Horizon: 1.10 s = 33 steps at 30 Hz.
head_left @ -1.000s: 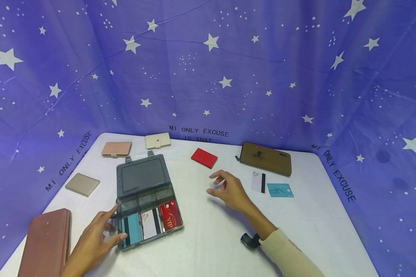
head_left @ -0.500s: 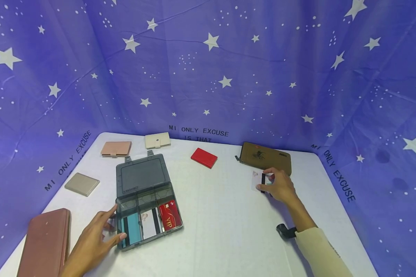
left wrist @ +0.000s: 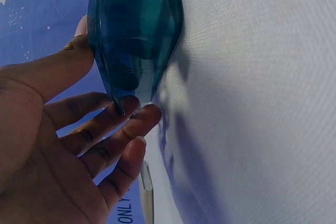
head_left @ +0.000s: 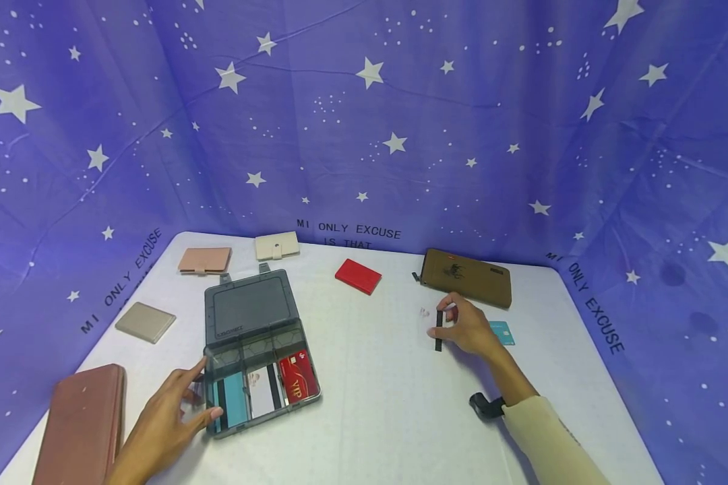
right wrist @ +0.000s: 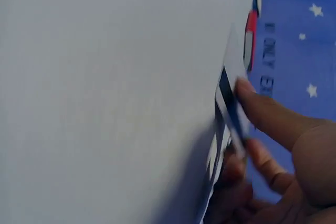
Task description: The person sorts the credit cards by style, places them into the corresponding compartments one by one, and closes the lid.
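My left hand (head_left: 166,417) holds the left side of a grey translucent compartment box (head_left: 257,350), thumb on the rim; in the left wrist view its fingers curl at the corner of the box (left wrist: 136,24). The box's lid (head_left: 251,306) is folded back. Inside lie a teal card (head_left: 235,399), a white card with a black stripe (head_left: 261,391) and a red VIP card (head_left: 298,377). Off to the right, my right hand (head_left: 470,330) pinches another white striped card (head_left: 427,322) between thumb and fingers. That card (right wrist: 235,59) is tilted in the right wrist view. Behind this hand lies another teal card (head_left: 502,333), partly hidden.
A brown zip wallet (head_left: 467,277) lies at the back right, a red card holder (head_left: 358,276) at back centre. Cream (head_left: 277,246) and pink (head_left: 204,260) snap wallets sit back left. A beige case (head_left: 145,322) and large brown wallet (head_left: 79,424) lie left.
My right hand has moved right to the white striped card, taken hold of it and shifted it slightly left, off its spot by the teal card. My left hand stays at the box.
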### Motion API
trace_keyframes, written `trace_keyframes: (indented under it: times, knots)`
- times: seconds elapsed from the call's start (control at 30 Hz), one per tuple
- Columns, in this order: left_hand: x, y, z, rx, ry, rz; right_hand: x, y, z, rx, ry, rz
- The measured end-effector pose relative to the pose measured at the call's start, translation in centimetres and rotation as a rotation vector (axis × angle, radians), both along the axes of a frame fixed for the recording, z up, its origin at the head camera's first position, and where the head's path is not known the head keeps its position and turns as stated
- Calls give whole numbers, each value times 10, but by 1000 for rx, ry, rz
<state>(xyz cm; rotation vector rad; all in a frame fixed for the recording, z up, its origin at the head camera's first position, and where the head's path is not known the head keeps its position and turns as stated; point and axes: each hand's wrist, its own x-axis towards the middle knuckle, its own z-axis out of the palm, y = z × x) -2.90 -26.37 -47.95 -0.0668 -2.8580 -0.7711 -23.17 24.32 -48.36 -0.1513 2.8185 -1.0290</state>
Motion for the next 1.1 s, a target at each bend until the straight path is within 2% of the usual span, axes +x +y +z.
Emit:
trace_keyframes:
  times: [0.17, 0.27, 0.47, 0.6, 0.7, 0.83, 0.97, 1.1]
  knots:
    - [0, 0, 0, -4, 6, 1, 5, -32, 2, -257, -9, 135]
    - [0, -1, 0, -4, 1, 6, 11, -58, 8, -372, -51, 202]
    - [1, -2, 0, -4, 19, 2, 27, -120, 22, -537, -173, 318]
    - [1, -2, -1, 4, 19, -7, 36, -162, 25, -615, -219, 385]
    - [1, -2, -1, 0, 9, -5, 44, -192, 28, -637, -229, 433]
    - [1, -2, 1, -4, -10, 5, 54, -229, 28, -608, -209, 506]
    - [0, -2, 2, 8, -19, 6, 63, -256, 22, -502, -154, 562]
    - [0, -2, 0, 18, -13, 1, 66, -266, 15, -395, -80, 596]
